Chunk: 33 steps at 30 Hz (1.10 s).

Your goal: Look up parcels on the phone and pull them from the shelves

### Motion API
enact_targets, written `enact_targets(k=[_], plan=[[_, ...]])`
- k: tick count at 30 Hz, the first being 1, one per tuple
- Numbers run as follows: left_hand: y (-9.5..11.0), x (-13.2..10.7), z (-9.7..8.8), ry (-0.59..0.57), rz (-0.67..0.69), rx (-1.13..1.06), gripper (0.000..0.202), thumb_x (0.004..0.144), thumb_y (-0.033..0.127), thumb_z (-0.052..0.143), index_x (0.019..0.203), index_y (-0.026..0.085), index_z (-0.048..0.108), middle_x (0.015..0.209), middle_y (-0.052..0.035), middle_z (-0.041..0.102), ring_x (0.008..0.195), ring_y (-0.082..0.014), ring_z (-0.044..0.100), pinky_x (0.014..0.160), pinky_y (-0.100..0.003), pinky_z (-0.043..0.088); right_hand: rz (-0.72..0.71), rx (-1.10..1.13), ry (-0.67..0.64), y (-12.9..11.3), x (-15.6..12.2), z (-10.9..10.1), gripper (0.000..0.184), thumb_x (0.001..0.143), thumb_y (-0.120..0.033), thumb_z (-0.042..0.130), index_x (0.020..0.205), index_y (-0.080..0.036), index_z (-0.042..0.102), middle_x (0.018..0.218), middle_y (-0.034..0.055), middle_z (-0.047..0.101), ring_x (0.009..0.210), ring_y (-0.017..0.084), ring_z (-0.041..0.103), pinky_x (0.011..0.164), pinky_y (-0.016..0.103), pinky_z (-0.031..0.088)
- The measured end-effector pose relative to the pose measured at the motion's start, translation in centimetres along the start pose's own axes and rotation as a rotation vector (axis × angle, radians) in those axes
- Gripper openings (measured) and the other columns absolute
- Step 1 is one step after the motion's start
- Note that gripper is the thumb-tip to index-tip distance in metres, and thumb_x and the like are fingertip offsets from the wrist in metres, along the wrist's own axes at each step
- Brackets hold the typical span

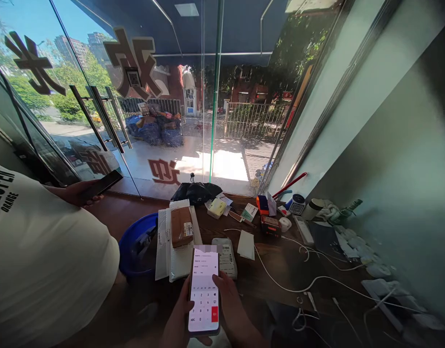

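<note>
A smartphone (pixel 204 291) with a lit number keypad on its screen is upright low in the middle of the view. My left hand (pixel 178 316) cups its left edge and back. My right hand (pixel 230 302) wraps the right edge, thumb resting near the screen. Both hands are closed round the phone. Just beyond it on the brown desk (pixel 280 261) lie a grey parcel bag (pixel 226 256), a brown cardboard parcel (pixel 181 226) on white bags, and a white card (pixel 246 244).
Another person in a white shirt (pixel 44 261) stands at my left, holding a dark phone (pixel 103 184). A blue basin (pixel 137 246) sits beside the desk. White cables (pixel 317 280), chargers, a black bag (pixel 197 192) and small boxes cover the desk. Glass doors (pixel 99 116) stand ahead.
</note>
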<state>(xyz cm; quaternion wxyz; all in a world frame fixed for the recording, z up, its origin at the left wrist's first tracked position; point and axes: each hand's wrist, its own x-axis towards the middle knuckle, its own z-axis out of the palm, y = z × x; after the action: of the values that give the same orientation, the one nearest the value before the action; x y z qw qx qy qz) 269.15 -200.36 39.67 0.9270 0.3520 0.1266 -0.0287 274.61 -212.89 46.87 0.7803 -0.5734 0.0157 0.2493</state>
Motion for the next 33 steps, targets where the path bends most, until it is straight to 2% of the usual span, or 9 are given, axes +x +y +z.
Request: enact_targets(k=[2, 5, 8, 12, 18, 23, 28, 31, 33], plan=[[0.5, -0.6, 0.7, 0.020, -0.034, 0.002, 0.111, 0.049, 0.034, 0.079, 0.142, 0.033, 0.018, 0.122, -0.0096, 0.061, 0.113, -0.0406, 0.052, 0.065, -0.045, 0.058, -0.023, 0.013, -0.047, 0.1, -0.3, -0.6, 0.036, 0.064, -0.039, 0.060, 0.091, -0.016, 0.068, 0.081, 0.0079, 0.071, 0.076, 0.026, 0.062, 0.071, 0.038, 0.046], [1.3, -2.0, 2.1, 0.062, -0.120, -0.005, 0.099, 0.068, 0.038, 0.064, 0.143, 0.035, 0.001, 0.130, -0.0127, 0.054, 0.102, -0.0406, 0.059, 0.042, -0.040, 0.056, -0.031, 0.007, -0.155, 0.5, -0.6, -1.6, 0.045, 0.060, -0.025, 0.055, 0.103, -0.018, 0.066, 0.093, 0.0069, 0.071, 0.090, 0.028, 0.060, 0.080, 0.040, 0.045], [1.8, -2.9, 3.1, 0.061, -0.123, -0.027, 0.096, 0.071, 0.033, 0.060, 0.143, 0.035, -0.003, 0.125, -0.0122, 0.058, 0.092, -0.0373, 0.064, 0.038, -0.037, 0.055, -0.011, -0.005, -0.206, 1.0, -0.7, -2.3, 0.054, 0.059, -0.019, 0.053, 0.113, -0.020, 0.061, 0.101, 0.0062, 0.070, 0.097, 0.028, 0.058, 0.084, 0.041, 0.044], [1.5, -2.7, 2.8, 0.036, -0.123, -0.038, 0.091, 0.074, 0.033, 0.059, 0.143, 0.036, 0.000, 0.123, -0.0111, 0.060, 0.092, -0.0361, 0.064, 0.037, -0.032, 0.053, -0.021, 0.014, -0.256, 1.8, -0.4, -2.4, 0.059, 0.059, -0.014, 0.050, 0.118, -0.019, 0.056, 0.102, 0.0069, 0.069, 0.092, 0.026, 0.060, 0.080, 0.040, 0.046], [1.2, -1.9, 2.1, 0.098, -0.043, -0.108, 0.102, 0.065, 0.025, 0.069, 0.144, 0.032, 0.006, 0.123, -0.0084, 0.061, 0.110, -0.0358, 0.056, 0.063, -0.040, 0.059, -0.001, 0.047, -0.249, 2.2, -0.4, -2.4, 0.056, 0.064, -0.018, 0.051, 0.120, -0.019, 0.053, 0.108, 0.0077, 0.066, 0.091, 0.025, 0.061, 0.080, 0.039, 0.047], [1.8, -2.4, 3.2, 0.136, -0.085, -0.031, 0.090, 0.071, 0.027, 0.061, 0.144, 0.030, 0.008, 0.125, -0.0111, 0.059, 0.090, -0.0361, 0.065, 0.038, -0.035, 0.054, -0.020, 0.051, -0.372, 1.7, -1.0, -1.9, 0.075, 0.061, -0.017, 0.058, 0.133, -0.025, 0.036, 0.117, 0.0080, 0.061, 0.086, 0.024, 0.061, 0.074, 0.039, 0.049], [2.0, -2.7, 3.8, 0.142, -0.088, -0.009, 0.085, 0.073, 0.025, 0.057, 0.142, 0.029, 0.009, 0.114, -0.0101, 0.064, 0.067, -0.0277, 0.067, 0.035, -0.032, 0.053, -0.064, -0.049, -0.385, 2.2, -1.0, -2.0, 0.090, 0.057, -0.024, 0.072, 0.136, -0.025, 0.029, 0.118, 0.0108, 0.060, 0.094, 0.027, 0.060, 0.076, 0.041, 0.049], [1.9, -2.6, 3.4, 0.130, -0.100, 0.008, 0.084, 0.074, 0.029, 0.057, 0.142, 0.030, 0.009, 0.116, -0.0101, 0.064, 0.071, -0.0289, 0.067, 0.035, -0.032, 0.052, -0.038, 0.008, -0.379, 2.8, -0.9, -2.4, 0.085, 0.060, -0.035, 0.072, 0.135, -0.025, 0.033, 0.117, 0.0100, 0.061, 0.093, 0.027, 0.060, 0.078, 0.042, 0.049], [1.7, -2.2, 2.6, 0.138, -0.112, 0.007, 0.086, 0.072, 0.030, 0.057, 0.143, 0.030, 0.009, 0.119, -0.0105, 0.062, 0.077, -0.0312, 0.066, 0.036, -0.033, 0.053, -0.018, 0.046, -0.294, 2.9, -0.6, -2.2, 0.071, 0.065, -0.044, 0.067, 0.129, -0.024, 0.044, 0.111, 0.0093, 0.064, 0.091, 0.027, 0.061, 0.077, 0.041, 0.049]])
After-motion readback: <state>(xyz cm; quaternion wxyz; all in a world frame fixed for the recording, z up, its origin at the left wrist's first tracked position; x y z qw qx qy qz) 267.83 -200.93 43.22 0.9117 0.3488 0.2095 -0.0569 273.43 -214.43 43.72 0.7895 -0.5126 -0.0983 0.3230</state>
